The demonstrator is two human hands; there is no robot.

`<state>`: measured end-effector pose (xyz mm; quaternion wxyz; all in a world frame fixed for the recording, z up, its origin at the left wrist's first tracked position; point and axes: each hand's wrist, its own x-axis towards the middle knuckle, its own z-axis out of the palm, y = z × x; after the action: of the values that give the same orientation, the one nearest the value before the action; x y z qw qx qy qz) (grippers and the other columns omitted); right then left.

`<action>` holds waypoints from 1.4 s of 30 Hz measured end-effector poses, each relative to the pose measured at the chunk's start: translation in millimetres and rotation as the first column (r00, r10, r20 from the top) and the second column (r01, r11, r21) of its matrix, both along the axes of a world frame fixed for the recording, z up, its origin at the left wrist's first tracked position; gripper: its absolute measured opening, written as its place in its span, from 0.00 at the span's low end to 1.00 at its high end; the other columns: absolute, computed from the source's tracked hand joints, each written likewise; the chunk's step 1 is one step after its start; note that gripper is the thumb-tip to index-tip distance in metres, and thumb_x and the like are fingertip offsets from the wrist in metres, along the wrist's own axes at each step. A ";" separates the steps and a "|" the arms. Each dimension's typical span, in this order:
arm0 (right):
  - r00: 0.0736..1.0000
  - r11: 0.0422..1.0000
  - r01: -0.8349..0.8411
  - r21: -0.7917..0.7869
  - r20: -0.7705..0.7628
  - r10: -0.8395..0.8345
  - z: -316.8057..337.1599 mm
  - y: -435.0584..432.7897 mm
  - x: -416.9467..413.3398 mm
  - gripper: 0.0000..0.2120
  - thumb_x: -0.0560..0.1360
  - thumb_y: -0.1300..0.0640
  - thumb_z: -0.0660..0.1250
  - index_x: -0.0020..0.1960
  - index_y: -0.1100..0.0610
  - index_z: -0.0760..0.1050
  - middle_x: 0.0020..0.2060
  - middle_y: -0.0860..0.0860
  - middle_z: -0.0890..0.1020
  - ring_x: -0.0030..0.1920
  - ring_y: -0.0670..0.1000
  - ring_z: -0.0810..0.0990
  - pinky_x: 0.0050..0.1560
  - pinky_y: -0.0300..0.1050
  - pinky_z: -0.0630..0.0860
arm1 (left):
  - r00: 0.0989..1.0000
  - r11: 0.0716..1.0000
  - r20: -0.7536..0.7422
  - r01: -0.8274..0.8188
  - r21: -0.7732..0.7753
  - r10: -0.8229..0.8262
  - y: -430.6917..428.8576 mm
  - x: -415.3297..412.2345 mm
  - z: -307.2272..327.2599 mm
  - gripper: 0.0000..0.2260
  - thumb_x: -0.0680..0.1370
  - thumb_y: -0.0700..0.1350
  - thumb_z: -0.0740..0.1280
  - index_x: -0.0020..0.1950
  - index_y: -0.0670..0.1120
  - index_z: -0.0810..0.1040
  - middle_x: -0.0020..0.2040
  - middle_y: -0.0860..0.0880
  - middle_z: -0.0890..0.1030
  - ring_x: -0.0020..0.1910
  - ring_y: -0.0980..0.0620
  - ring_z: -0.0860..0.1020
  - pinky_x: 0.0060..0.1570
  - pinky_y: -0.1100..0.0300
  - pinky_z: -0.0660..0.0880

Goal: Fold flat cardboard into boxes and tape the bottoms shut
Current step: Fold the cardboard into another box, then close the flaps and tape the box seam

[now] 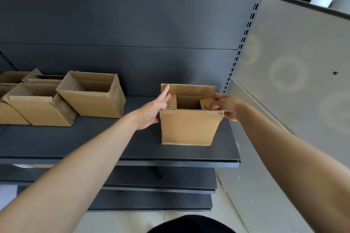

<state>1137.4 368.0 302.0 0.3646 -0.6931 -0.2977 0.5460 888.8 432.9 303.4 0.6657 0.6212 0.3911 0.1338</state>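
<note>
An open-topped cardboard box [189,128] stands upright on a dark metal shelf [113,145], with its top flaps up. My left hand [151,111] presses against the box's left side, fingers stretched up along the left flap. My right hand [225,107] grips the box's right top edge, with the thumb on the small right flap. Both arms reach forward from the bottom of the view.
Several finished open boxes [91,96] stand grouped at the shelf's left end. A grey wall panel [293,81] rises close on the right, beside a slotted shelf upright [238,51]. Lower shelves [161,187] sit beneath. The shelf's front edge runs just below the box.
</note>
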 end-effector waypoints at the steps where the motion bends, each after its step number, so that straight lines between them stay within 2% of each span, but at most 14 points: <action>1: 1.000 1.000 0.011 -0.002 0.000 -0.011 1.1 -0.2 -1.7 0.25 0.74 0.72 0.65 0.67 0.52 0.71 0.53 0.52 0.80 0.52 0.51 0.79 0.53 0.45 0.76 | 1.000 1.000 -0.001 -0.007 0.007 0.007 -0.2 0.1 -0.3 0.27 0.83 0.45 0.53 0.75 0.65 0.44 0.79 0.56 0.51 0.77 0.46 0.52 0.72 0.34 0.51; 4: 0.998 0.999 0.044 0.031 -0.049 -0.042 3.3 -3.2 -3.7 0.29 0.75 0.73 0.62 0.71 0.51 0.66 0.55 0.53 0.78 0.57 0.54 0.78 0.59 0.49 0.75 | 1.000 0.999 0.000 -0.016 0.032 0.016 -2.7 0.2 -1.7 0.28 0.82 0.54 0.56 0.75 0.65 0.43 0.78 0.57 0.51 0.76 0.49 0.52 0.71 0.36 0.52; 7: 0.985 0.993 0.070 0.096 -0.164 -0.054 6.7 -9.0 -3.2 0.26 0.78 0.71 0.57 0.71 0.50 0.67 0.51 0.52 0.79 0.51 0.54 0.80 0.49 0.48 0.77 | 1.000 0.998 -0.007 -0.020 0.053 0.020 -5.4 0.7 -3.0 0.35 0.75 0.62 0.60 0.75 0.65 0.42 0.78 0.58 0.52 0.77 0.50 0.53 0.72 0.36 0.51; 10: 0.956 0.987 0.106 0.118 -0.286 -0.068 11.5 -16.5 -4.9 0.11 0.81 0.59 0.56 0.61 0.54 0.73 0.52 0.56 0.80 0.47 0.54 0.80 0.48 0.47 0.77 | 0.999 0.998 -0.001 -0.036 0.059 0.037 -6.5 1.6 -3.6 0.36 0.74 0.62 0.61 0.75 0.65 0.43 0.78 0.58 0.53 0.76 0.51 0.54 0.72 0.37 0.52; 11: 0.942 0.984 0.145 0.105 -0.318 -0.105 12.6 -17.3 -5.4 0.11 0.81 0.53 0.57 0.59 0.55 0.73 0.52 0.57 0.80 0.47 0.54 0.81 0.49 0.48 0.77 | 0.999 0.997 0.000 -0.043 0.064 0.044 -6.7 1.6 -3.9 0.35 0.75 0.61 0.60 0.76 0.65 0.43 0.78 0.58 0.53 0.76 0.50 0.54 0.72 0.38 0.53; 14: 0.935 0.981 0.166 0.097 -0.331 -0.126 13.5 -15.6 -5.3 0.22 0.78 0.39 0.57 0.59 0.56 0.74 0.53 0.57 0.80 0.51 0.56 0.81 0.52 0.51 0.77 | 0.998 0.995 -0.007 -0.054 0.081 0.055 -6.7 1.6 -4.7 0.35 0.76 0.59 0.62 0.76 0.64 0.44 0.78 0.58 0.55 0.76 0.50 0.54 0.71 0.38 0.53; 16: 0.946 0.985 0.149 0.082 -0.302 -0.118 14.3 -13.5 -6.8 0.28 0.77 0.35 0.56 0.62 0.56 0.73 0.55 0.56 0.79 0.54 0.56 0.80 0.54 0.51 0.77 | 0.997 0.992 -0.005 -0.080 0.094 0.081 -7.6 1.1 -4.7 0.37 0.74 0.58 0.65 0.76 0.63 0.46 0.77 0.58 0.57 0.76 0.49 0.57 0.70 0.38 0.55; 20: 0.958 0.988 0.146 0.051 -0.258 -0.128 18.3 -10.3 -11.8 0.30 0.75 0.32 0.56 0.61 0.56 0.72 0.55 0.56 0.80 0.53 0.55 0.81 0.52 0.50 0.78 | 0.984 0.976 0.036 -0.177 0.125 0.173 -8.9 -0.3 -4.9 0.42 0.71 0.56 0.71 0.75 0.63 0.46 0.73 0.54 0.66 0.72 0.47 0.64 0.62 0.45 0.67; 24: 0.967 0.989 0.148 0.030 -0.215 -0.138 19.0 -8.3 -14.1 0.31 0.73 0.30 0.58 0.60 0.56 0.73 0.55 0.55 0.80 0.53 0.55 0.82 0.51 0.50 0.78 | 0.978 0.972 0.046 -0.207 0.112 0.203 -8.2 -0.1 -4.1 0.48 0.72 0.51 0.73 0.75 0.62 0.37 0.71 0.50 0.67 0.71 0.47 0.64 0.59 0.46 0.67; 29: 0.973 0.987 0.159 0.037 -0.176 -0.151 20.7 -6.5 -19.7 0.29 0.72 0.30 0.59 0.54 0.55 0.76 0.49 0.54 0.82 0.48 0.53 0.83 0.44 0.47 0.80 | 0.974 0.963 0.011 -0.226 0.149 0.227 -6.5 1.4 0.1 0.49 0.71 0.52 0.74 0.75 0.63 0.37 0.69 0.50 0.66 0.71 0.44 0.63 0.57 0.44 0.69; 33: 0.977 0.989 0.143 0.036 -0.167 -0.135 17.4 -4.8 -19.7 0.33 0.69 0.28 0.61 0.58 0.55 0.76 0.53 0.54 0.82 0.50 0.54 0.84 0.49 0.48 0.80 | 0.965 0.948 -0.011 -0.253 0.193 0.260 -7.5 4.4 -0.4 0.49 0.71 0.53 0.73 0.75 0.62 0.37 0.69 0.49 0.65 0.69 0.43 0.65 0.61 0.42 0.69; 38: 0.979 0.988 0.155 0.020 -0.137 -0.151 14.6 -2.1 -19.3 0.36 0.67 0.27 0.62 0.62 0.54 0.73 0.56 0.53 0.81 0.53 0.55 0.82 0.56 0.52 0.79 | 0.975 0.971 0.020 -0.220 0.092 0.219 -6.9 3.5 0.6 0.49 0.73 0.50 0.72 0.74 0.65 0.34 0.75 0.51 0.59 0.71 0.44 0.64 0.64 0.36 0.65; 40: 0.979 0.987 0.162 0.012 -0.126 -0.159 14.6 0.0 -19.6 0.36 0.67 0.27 0.62 0.62 0.54 0.74 0.55 0.53 0.81 0.53 0.55 0.83 0.57 0.52 0.79 | 0.976 0.973 0.018 -0.217 0.079 0.216 -6.4 3.4 0.4 0.48 0.73 0.49 0.72 0.74 0.65 0.35 0.76 0.51 0.58 0.71 0.44 0.63 0.65 0.33 0.63; 42: 0.977 0.985 0.174 0.013 -0.131 -0.170 14.5 1.8 -19.7 0.33 0.69 0.29 0.63 0.60 0.54 0.74 0.54 0.54 0.82 0.52 0.55 0.83 0.57 0.52 0.79 | 0.974 0.969 0.006 -0.227 0.097 0.228 -5.0 4.2 0.3 0.47 0.74 0.49 0.71 0.75 0.64 0.36 0.75 0.51 0.59 0.70 0.44 0.64 0.65 0.34 0.64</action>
<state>1117.7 369.8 316.5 0.4375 -0.6748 -0.2190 0.5525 892.9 427.9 303.8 0.6140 0.6041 0.4547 0.2264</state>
